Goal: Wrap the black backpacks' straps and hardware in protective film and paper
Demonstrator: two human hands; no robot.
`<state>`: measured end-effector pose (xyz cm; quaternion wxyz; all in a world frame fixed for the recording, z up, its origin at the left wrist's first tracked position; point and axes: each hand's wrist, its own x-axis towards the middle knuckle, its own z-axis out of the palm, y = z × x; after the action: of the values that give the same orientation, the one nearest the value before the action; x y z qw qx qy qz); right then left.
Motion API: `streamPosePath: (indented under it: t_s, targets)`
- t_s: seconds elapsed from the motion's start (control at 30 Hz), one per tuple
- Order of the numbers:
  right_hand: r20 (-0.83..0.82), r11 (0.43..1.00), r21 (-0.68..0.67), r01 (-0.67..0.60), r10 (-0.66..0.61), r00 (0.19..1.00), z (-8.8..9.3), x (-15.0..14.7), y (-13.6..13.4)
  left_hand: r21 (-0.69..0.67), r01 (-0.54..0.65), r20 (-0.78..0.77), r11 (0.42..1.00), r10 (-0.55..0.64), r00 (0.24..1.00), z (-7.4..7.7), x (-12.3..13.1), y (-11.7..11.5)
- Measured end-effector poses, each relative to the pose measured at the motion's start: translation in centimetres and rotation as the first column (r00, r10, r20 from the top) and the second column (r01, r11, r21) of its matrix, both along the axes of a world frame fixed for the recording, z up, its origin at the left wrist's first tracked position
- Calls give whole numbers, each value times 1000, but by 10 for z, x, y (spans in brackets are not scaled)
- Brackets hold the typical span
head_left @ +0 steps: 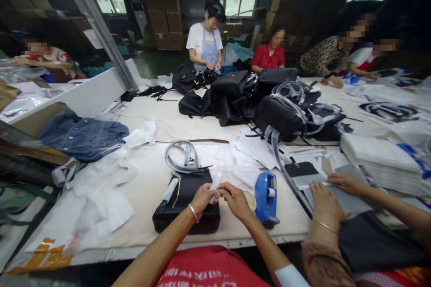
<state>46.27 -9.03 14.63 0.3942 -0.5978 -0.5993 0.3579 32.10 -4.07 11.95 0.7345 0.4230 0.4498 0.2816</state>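
Note:
My left hand and my right hand meet above a black handbag that lies on the cloth-covered table. Both hands pinch a small white wrapped piece between their fingertips. The bag's strap is wrapped in white film. A blue tape dispenser stands just right of my right hand, with a tape roll beside it.
A co-worker's hands press on grey and black pieces at my right. A pile of black bags fills the table's middle. White sheets are stacked at right, a denim garment lies at left. Several people work at the far side.

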Motion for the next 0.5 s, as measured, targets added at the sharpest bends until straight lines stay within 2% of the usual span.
streamPosePath:
  t_s: [0.13,0.23,0.37,0.5]
  targets:
    - [158,995,10,-99,97,983,-11,1,15,-8,-24,4,1000,24,1000,7,-3,-2]
    - [216,987,-8,-159,156,964,-15,4,20,9,-16,28,1000,16,999,10,-8,-3]
    - [170,989,-63,-133,142,975,-15,10,27,-4,46,60,999,-46,997,14,-12,-3]
    - [6,993,-96,-67,68,998,-23,11,30,-13,38,33,999,-38,999,15,-6,0]
